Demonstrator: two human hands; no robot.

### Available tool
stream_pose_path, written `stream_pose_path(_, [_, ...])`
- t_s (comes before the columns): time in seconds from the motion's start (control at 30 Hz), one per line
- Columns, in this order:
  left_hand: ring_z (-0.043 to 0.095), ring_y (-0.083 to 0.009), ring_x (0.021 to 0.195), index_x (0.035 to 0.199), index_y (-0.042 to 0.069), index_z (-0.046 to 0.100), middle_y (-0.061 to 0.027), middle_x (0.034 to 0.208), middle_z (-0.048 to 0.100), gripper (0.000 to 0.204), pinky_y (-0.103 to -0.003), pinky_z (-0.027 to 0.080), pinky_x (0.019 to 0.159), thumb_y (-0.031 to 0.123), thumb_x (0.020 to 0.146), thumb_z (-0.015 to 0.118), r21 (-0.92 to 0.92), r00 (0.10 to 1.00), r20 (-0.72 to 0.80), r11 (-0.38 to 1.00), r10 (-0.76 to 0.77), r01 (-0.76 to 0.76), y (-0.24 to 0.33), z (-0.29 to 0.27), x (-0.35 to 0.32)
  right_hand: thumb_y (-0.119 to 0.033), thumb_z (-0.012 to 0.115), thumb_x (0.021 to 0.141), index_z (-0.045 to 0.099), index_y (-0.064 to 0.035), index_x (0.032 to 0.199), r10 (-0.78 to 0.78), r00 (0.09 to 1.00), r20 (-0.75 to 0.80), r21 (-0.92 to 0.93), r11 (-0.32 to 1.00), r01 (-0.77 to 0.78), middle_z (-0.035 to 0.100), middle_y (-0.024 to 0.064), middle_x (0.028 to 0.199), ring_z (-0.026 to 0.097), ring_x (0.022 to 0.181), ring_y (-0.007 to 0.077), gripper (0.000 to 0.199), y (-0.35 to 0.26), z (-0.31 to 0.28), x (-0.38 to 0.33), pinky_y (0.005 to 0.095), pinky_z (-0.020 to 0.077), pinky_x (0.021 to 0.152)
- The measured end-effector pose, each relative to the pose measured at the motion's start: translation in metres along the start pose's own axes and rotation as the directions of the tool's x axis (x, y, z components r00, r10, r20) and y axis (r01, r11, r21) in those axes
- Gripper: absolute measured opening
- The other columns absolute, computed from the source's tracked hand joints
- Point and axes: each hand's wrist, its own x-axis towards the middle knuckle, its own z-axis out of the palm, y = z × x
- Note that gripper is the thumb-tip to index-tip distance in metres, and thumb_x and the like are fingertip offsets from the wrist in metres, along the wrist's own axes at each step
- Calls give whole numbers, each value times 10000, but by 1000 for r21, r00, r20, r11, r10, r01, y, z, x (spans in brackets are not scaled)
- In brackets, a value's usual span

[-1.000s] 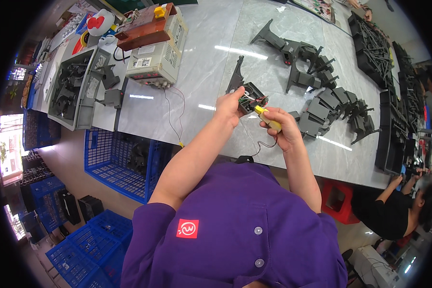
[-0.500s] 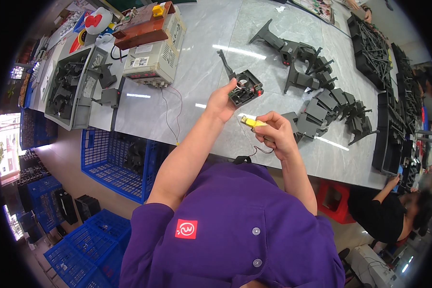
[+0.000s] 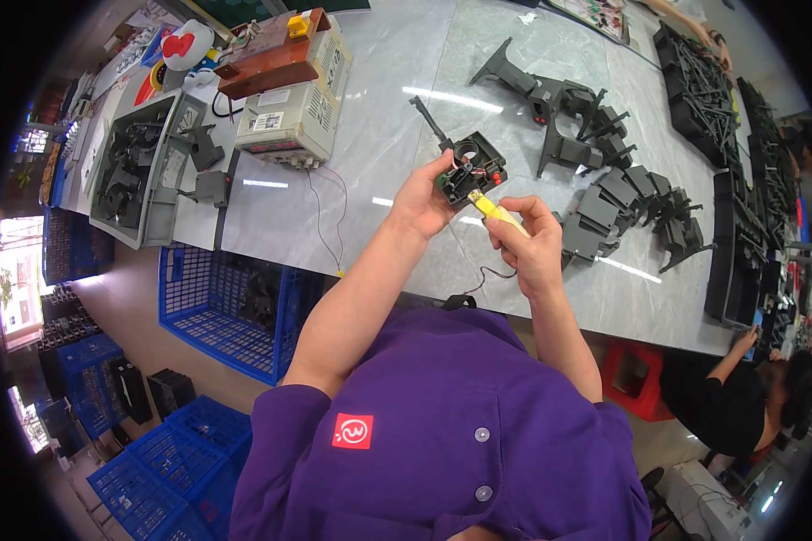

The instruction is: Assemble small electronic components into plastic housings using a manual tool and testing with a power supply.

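My left hand [image 3: 424, 202] grips a small open black plastic housing [image 3: 484, 150] by its near left side. A long thin arm sticks out of the housing toward the far left; a round opening, thin wires and red buttons show on it. Between the thumb and fingers of my right hand [image 3: 536, 252] is a yellow connector [image 3: 491, 207] with a metallic tip. That tip is at the near edge of the housing; whether they touch, I cannot tell. A thin dark cable [image 3: 483, 276] hangs below my right hand toward the table edge.
Several black plastic parts [image 3: 595, 203] lie on the grey table to the right. At the back left stands a power supply [image 3: 284, 122], its thin leads trailing. Further left is a grey bin [image 3: 144, 194] of dark parts; a blue crate [image 3: 221, 334] sits below. Other people work on the right.
My right hand has brought the yellow connector up to the housing and turned its tip toward it. The housing has shifted slightly right and tilted in my left hand.
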Motion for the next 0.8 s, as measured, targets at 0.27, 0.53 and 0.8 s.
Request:
stream_pose_path(0.27, [580,-158,860,1035,32,509,-73,941,591,254,-302,468,778,227,872,504,169,979,19,964,205,-206,-12,3,2,-1,644,720,480,-5,1074,-319,936,-147,-36,948,317,550,37,892,491,595,35,390,-5,3,3,163,391,461])
stream_pose_path(0.53, [567,-151,859,1007,85,487,-44,940,573,200,-315,464,753,225,867,516,61,966,65,965,251,-254,-27,7,-4,-40,642,737,499,8,1027,-639,744,-195,-380,748,544,585,81,880,561,709,126,327,11,12,19,255,470,610])
stream_pose_path(0.8, [544,-153,873,1080,98,412,-47,989,532,251,-358,444,730,241,883,477,64,969,-55,969,241,-238,-45,-38,8,-57,678,672,545,-23,975,-548,818,-174,-556,740,378,606,104,824,593,735,179,333,56,18,30,283,467,660])
